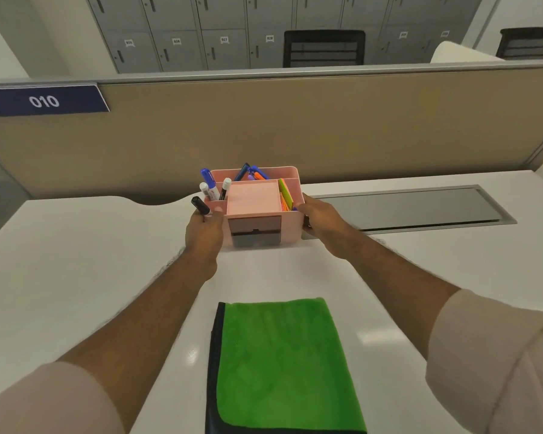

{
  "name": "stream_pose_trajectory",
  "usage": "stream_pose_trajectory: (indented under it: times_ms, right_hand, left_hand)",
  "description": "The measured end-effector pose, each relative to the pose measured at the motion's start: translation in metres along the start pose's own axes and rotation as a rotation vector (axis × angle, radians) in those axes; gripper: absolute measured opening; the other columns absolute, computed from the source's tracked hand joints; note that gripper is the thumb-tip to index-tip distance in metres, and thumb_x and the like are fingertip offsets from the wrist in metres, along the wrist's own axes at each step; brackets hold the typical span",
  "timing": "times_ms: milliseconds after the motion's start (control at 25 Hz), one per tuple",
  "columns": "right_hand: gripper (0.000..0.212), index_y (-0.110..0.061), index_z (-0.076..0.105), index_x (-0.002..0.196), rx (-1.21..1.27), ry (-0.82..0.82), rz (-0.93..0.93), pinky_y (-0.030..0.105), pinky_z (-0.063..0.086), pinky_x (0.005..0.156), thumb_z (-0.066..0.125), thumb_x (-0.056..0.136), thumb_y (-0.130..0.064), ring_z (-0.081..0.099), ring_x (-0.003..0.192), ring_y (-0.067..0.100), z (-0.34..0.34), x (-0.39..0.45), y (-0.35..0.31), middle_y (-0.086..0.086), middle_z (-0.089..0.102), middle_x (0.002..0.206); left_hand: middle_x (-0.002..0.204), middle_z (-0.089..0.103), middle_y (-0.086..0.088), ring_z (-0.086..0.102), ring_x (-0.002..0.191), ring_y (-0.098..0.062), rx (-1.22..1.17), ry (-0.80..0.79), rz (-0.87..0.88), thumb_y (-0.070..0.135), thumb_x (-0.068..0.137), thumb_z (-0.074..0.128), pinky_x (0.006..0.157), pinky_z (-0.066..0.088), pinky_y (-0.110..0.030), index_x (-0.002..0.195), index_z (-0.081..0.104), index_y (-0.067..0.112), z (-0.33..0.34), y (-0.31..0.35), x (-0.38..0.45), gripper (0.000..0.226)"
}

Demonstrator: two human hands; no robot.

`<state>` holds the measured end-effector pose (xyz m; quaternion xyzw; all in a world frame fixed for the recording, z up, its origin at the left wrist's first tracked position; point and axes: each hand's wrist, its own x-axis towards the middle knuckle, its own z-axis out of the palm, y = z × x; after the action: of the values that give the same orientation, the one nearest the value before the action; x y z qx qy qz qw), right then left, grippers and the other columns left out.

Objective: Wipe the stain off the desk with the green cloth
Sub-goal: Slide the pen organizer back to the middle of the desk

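green cloth (282, 368): folded flat at desk (76, 277) near edge, untouched
hands: left hand (204, 230) and right hand (322, 219) clamp pink organizer's (257, 211) sides
why: likely clearing the spot for wiping
stain: not visible

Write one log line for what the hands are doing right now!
left hand: on pink organizer, black marker in fingers | right hand: on organizer | green cloth: untouched on desk | stain: not visible

The white desk (76, 277) is showing a smooth, glossy finish with light glinting off it; the green cloth (282, 364) is looking soft and napped, the pink organiser (292, 227) matt plastic, the cable hatch (414, 208) brushed grey metal, the partition (295, 126) matt fabric
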<state>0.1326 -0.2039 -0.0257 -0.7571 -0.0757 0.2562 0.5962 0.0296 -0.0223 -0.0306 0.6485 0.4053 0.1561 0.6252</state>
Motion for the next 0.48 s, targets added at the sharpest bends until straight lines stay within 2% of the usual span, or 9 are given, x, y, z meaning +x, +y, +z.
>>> stream_pose_trajectory:
  times_ms: [160,240,320,400,480]
  right_hand:
    - [0.027,-0.042,0.062,0.091,-0.003,-0.021,0.007,0.046,0.050,0.098,0.041,0.102,-0.030,0.062,0.093,0.013,-0.001,-0.003,-0.004,-0.003,0.068,0.106]
    - [0.021,-0.034,0.061,0.110,-0.027,-0.019,-0.005,0.043,0.052,0.094,0.041,0.102,-0.038,0.061,0.102,0.017,0.001,-0.008,-0.001,-0.001,0.067,0.112]
    - [0.036,-0.019,0.056,0.125,-0.069,0.059,-0.061,0.028,0.052,0.078,0.045,0.100,-0.043,0.061,0.100,0.015,0.004,-0.020,0.006,-0.008,0.066,0.101]
    - [0.044,-0.010,0.054,0.131,-0.159,0.208,-0.148,0.020,0.043,0.072,0.051,0.098,-0.039,0.061,0.098,0.014,0.009,-0.037,0.018,-0.018,0.061,0.099]
    - [0.046,-0.012,0.054,0.135,-0.321,0.332,-0.239,0.023,0.039,0.081,0.057,0.095,-0.035,0.057,0.106,0.016,0.015,-0.060,0.035,-0.007,0.062,0.113]
  left_hand:
    - [0.131,0.057,-0.001,0.052,0.116,-0.023,0.031,-0.051,0.025,0.041,0.098,0.043,0.086,0.041,-0.035,0.141,0.042,0.022,-0.002,-0.001,-0.001,0.046]
    - [0.148,0.045,-0.003,0.042,0.135,-0.029,0.072,-0.067,0.077,0.048,0.096,0.044,0.096,0.043,-0.038,0.151,0.025,0.024,-0.006,-0.009,-0.007,0.064]
    - [0.160,0.028,-0.005,0.030,0.145,-0.029,0.185,0.004,0.176,0.054,0.091,0.048,0.112,0.036,-0.044,0.154,0.013,0.020,-0.012,-0.023,-0.020,0.079]
    - [0.157,0.031,-0.009,0.035,0.142,-0.029,0.322,0.124,0.267,0.053,0.090,0.052,0.112,0.036,-0.047,0.150,0.025,0.013,-0.021,-0.038,-0.034,0.077]
    - [0.144,0.044,-0.012,0.046,0.130,-0.032,0.461,0.202,0.339,0.051,0.089,0.056,0.104,0.042,-0.047,0.140,0.042,0.012,-0.036,-0.054,-0.053,0.066]
